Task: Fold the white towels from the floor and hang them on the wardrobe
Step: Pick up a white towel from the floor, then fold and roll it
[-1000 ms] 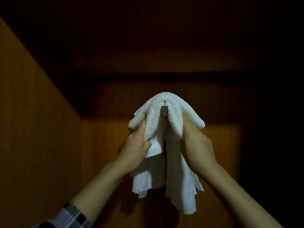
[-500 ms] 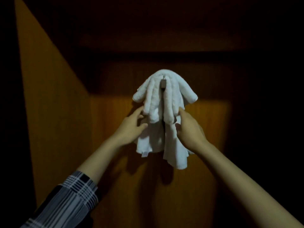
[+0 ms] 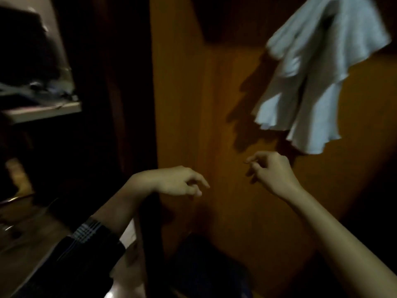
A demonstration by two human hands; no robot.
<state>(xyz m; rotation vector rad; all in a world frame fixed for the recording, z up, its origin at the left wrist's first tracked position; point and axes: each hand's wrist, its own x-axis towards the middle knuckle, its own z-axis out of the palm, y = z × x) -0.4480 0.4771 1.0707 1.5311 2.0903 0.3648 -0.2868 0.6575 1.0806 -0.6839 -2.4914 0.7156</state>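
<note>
1. 1 white towel (image 3: 318, 72) hangs bunched against the wooden wardrobe panel (image 3: 214, 93), high at the upper right of the view; its top runs out of frame, so what it hangs from cannot be seen. Judged from this, the hanging of that towel looks done.

2. The left hand (image 3: 178, 181) is low and well apart from the towel, fingers loosely curled and holding nothing.

3. The right hand (image 3: 270, 171) sits just below the towel's lower hem without touching it; its fingers are curled loosely too, and nothing is in them (the blur makes the fingertips hard to read).

4. What is left is hard to judge: no other towel and no clear stretch of floor shows here. A dim shelf (image 3: 43, 108) at the left holds dark, unreadable items.

5. If more towels remain on the floor, the next step would probably be to fetch and fold 1.
</note>
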